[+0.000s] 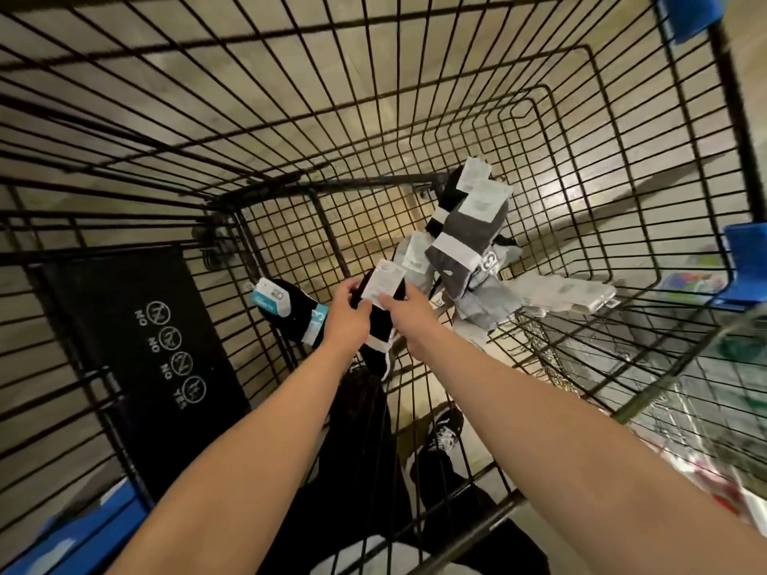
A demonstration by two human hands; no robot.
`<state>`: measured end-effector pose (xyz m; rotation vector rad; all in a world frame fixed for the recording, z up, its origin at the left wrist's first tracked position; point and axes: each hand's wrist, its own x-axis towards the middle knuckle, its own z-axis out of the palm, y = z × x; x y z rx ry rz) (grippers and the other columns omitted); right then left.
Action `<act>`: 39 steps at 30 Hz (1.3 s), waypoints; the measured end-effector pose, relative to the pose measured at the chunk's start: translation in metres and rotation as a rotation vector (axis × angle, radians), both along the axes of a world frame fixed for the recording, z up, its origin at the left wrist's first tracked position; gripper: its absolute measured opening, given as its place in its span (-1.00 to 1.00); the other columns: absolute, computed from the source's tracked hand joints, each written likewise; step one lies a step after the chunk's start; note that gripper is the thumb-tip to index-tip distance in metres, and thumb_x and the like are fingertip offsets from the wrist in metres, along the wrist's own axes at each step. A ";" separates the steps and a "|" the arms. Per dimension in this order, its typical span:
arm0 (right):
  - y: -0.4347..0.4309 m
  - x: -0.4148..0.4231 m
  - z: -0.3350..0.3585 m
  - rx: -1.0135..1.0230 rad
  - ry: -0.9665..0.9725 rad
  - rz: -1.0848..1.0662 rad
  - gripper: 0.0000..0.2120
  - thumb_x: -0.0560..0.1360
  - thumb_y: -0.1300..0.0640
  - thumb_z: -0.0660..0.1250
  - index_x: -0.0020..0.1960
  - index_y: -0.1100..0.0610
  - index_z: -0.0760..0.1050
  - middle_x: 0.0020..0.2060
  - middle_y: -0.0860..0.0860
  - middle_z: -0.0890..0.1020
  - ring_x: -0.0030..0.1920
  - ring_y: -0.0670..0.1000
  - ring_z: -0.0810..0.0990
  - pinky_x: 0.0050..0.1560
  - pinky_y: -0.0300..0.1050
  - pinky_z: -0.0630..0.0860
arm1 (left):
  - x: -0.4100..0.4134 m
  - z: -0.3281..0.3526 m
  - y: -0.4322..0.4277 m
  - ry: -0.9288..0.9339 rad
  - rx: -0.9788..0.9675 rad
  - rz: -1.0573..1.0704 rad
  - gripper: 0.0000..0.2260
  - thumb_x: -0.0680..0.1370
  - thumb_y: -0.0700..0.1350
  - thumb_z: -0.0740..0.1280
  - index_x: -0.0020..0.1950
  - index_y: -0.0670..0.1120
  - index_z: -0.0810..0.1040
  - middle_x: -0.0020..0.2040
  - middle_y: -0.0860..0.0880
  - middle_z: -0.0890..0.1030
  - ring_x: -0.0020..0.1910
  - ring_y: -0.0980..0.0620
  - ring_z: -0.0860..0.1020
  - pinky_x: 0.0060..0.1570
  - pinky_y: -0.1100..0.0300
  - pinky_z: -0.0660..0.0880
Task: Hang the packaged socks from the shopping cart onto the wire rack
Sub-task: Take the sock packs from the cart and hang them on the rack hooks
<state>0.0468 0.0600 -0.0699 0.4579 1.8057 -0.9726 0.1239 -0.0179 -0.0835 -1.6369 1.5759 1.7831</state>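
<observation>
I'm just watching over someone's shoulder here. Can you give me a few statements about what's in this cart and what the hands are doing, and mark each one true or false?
1. Both hands are on the same black sock pack. True: the left hand and right hand grip it near its white card label.
2. The shopping cart holds only that one pack. False: more lie in it, including a dark grey pack and a black pack with a teal label.
3. The grey packs lie to the right of the hands. True.
4. The cart's corner guards are red. False: the corner guards are blue.
5. A sock pack is already hanging on a rack. False: none seen hanging.
</observation>
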 end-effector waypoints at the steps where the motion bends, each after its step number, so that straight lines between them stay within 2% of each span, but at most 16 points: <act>1: 0.000 0.000 0.007 -0.013 0.030 -0.027 -0.66 0.61 0.20 0.33 0.38 0.06 0.50 0.19 0.04 0.66 0.17 0.07 0.64 0.20 0.04 0.60 | -0.001 0.005 -0.001 0.027 -0.013 0.025 -0.62 0.66 -0.16 0.26 0.45 0.09 0.34 0.38 -0.03 0.49 0.25 -0.04 0.55 0.25 -0.03 0.55; 5: -0.006 0.002 0.026 -0.024 0.165 -0.041 -0.75 0.61 0.08 0.33 0.28 0.01 0.57 0.10 0.00 0.69 0.10 0.02 0.67 0.16 0.06 0.63 | 0.003 0.023 -0.005 0.161 -0.109 -0.052 -0.71 0.67 -0.07 0.28 0.38 0.08 0.42 0.38 0.03 0.48 0.35 0.05 0.46 0.34 0.04 0.46; 7: -0.015 0.007 0.038 -0.112 0.063 -0.061 -0.74 0.65 0.00 0.25 0.27 0.03 0.59 0.07 0.02 0.71 0.08 0.04 0.67 0.12 0.02 0.62 | 0.006 0.033 -0.006 0.217 0.022 -0.016 -0.69 0.68 -0.01 0.25 0.43 0.08 0.40 0.36 0.02 0.52 0.33 0.04 0.51 0.32 0.04 0.48; 9: -0.021 0.013 0.049 -0.210 -0.077 -0.104 -0.64 0.69 -0.07 0.15 0.26 0.08 0.61 0.01 0.06 0.70 -0.01 0.04 0.63 0.07 0.01 0.58 | 0.013 0.042 -0.010 0.256 0.169 0.126 -0.66 0.68 0.02 0.26 0.46 0.08 0.36 0.29 0.00 0.60 0.25 0.04 0.58 0.27 0.03 0.53; 12: -0.027 0.024 0.059 -0.284 -0.149 -0.076 -0.63 0.70 -0.02 0.12 0.25 0.12 0.62 -0.05 0.03 0.71 -0.08 -0.01 0.64 0.06 0.00 0.60 | 0.032 0.040 -0.018 0.229 0.125 0.173 -0.63 0.62 0.00 0.37 0.42 0.07 0.42 0.17 0.04 0.66 0.15 0.06 0.65 0.17 0.04 0.59; 15: -0.026 0.030 0.059 -0.191 -0.027 0.028 -0.73 0.67 0.13 0.21 0.25 0.16 0.61 -0.08 0.01 0.66 -0.09 -0.05 0.58 -0.05 -0.16 0.57 | 0.046 0.035 -0.020 0.098 -0.066 0.175 -0.75 0.64 0.04 0.32 0.31 0.06 0.52 0.10 0.02 0.67 0.09 0.01 0.66 0.05 0.05 0.62; 18: -0.014 0.021 0.038 0.028 0.136 0.038 -0.73 0.64 0.15 0.26 0.31 0.11 0.57 0.14 0.00 0.64 0.14 -0.01 0.57 0.15 -0.10 0.53 | 0.045 0.032 -0.017 0.003 -0.096 0.196 -0.73 0.68 0.04 0.25 0.34 -0.01 0.51 0.11 -0.03 0.64 0.05 -0.03 0.64 -0.20 0.20 0.52; 21: -0.006 0.007 0.015 0.114 0.100 -0.029 -0.59 0.61 0.12 0.33 0.45 0.06 0.45 0.36 0.01 0.52 0.29 0.07 0.51 0.36 0.07 0.47 | 0.034 0.020 -0.015 -0.008 -0.062 0.141 -0.73 0.68 0.05 0.25 0.32 -0.01 0.51 0.13 -0.03 0.64 0.04 -0.02 0.63 -0.20 0.20 0.53; 24: -0.008 -0.007 -0.010 0.110 0.023 -0.126 -0.36 0.56 0.16 0.36 0.57 -0.01 0.23 0.39 0.02 0.43 0.33 0.13 0.48 0.33 0.15 0.51 | 0.022 0.001 -0.013 -0.024 -0.061 0.058 -0.73 0.67 0.06 0.25 0.32 0.00 0.52 0.14 -0.03 0.65 0.06 -0.02 0.64 0.00 0.05 0.60; 26: -0.009 -0.008 -0.034 0.155 0.000 -0.161 -0.25 0.42 0.11 0.37 0.56 -0.04 0.19 0.35 0.09 0.48 0.24 0.16 0.53 0.23 0.19 0.58 | 0.015 -0.009 -0.009 -0.010 -0.070 0.025 -0.73 0.67 0.04 0.25 0.33 -0.01 0.53 0.14 -0.02 0.65 0.07 -0.02 0.63 -0.08 0.16 0.56; 28: -0.011 -0.008 -0.054 0.250 0.013 -0.142 -0.14 0.30 0.01 0.35 0.56 -0.03 0.13 0.38 0.13 0.44 0.29 0.20 0.47 0.32 0.23 0.50 | 0.008 -0.017 -0.008 0.008 -0.087 -0.016 -0.72 0.68 0.00 0.25 0.35 -0.06 0.53 0.16 -0.03 0.64 0.08 0.00 0.61 -0.17 0.31 0.48; 30: -0.015 -0.011 -0.054 0.375 0.041 -0.040 -0.19 0.41 -0.03 0.36 0.57 0.04 0.10 0.46 0.16 0.37 0.41 0.25 0.35 0.44 0.26 0.33 | 0.003 -0.025 -0.006 0.002 -0.075 -0.043 -0.70 0.69 -0.01 0.25 0.38 -0.08 0.53 0.18 -0.04 0.63 0.10 -0.01 0.59 -0.09 0.27 0.48; 32: -0.011 -0.015 -0.059 0.506 0.089 0.090 -0.27 0.51 -0.03 0.37 0.56 0.10 0.14 0.48 0.18 0.34 0.46 0.27 0.26 0.48 0.22 0.23 | -0.001 -0.030 -0.005 -0.024 -0.062 -0.072 -0.70 0.69 0.01 0.24 0.37 -0.07 0.53 0.17 -0.04 0.63 0.10 -0.02 0.59 -0.01 0.16 0.47; 34: -0.007 -0.014 -0.061 0.508 0.127 0.085 -0.32 0.47 0.01 0.40 0.52 0.09 0.25 0.42 0.17 0.42 0.43 0.27 0.32 0.42 0.19 0.32 | -0.001 -0.033 -0.004 -0.029 -0.057 -0.078 -0.72 0.69 0.01 0.24 0.34 -0.04 0.52 0.14 -0.02 0.63 0.10 -0.04 0.59 0.02 0.12 0.48; 37: -0.008 0.000 -0.055 0.303 0.126 0.047 -0.47 0.44 0.06 0.46 0.39 0.04 0.47 0.27 0.10 0.61 0.27 0.20 0.56 0.25 0.21 0.56 | 0.002 -0.033 -0.007 -0.040 -0.079 -0.061 -0.73 0.68 0.00 0.24 0.35 -0.03 0.53 0.11 0.03 0.63 0.09 -0.03 0.60 0.02 0.12 0.50; 39: -0.012 0.007 -0.040 0.179 0.202 0.079 -0.60 0.44 0.04 0.48 0.27 0.00 0.56 0.18 0.05 0.65 0.15 0.09 0.62 0.17 0.15 0.62 | 0.005 -0.028 -0.008 -0.013 -0.089 -0.028 -0.76 0.68 0.01 0.24 0.31 0.01 0.55 0.10 0.03 0.66 0.08 -0.01 0.62 0.08 0.05 0.57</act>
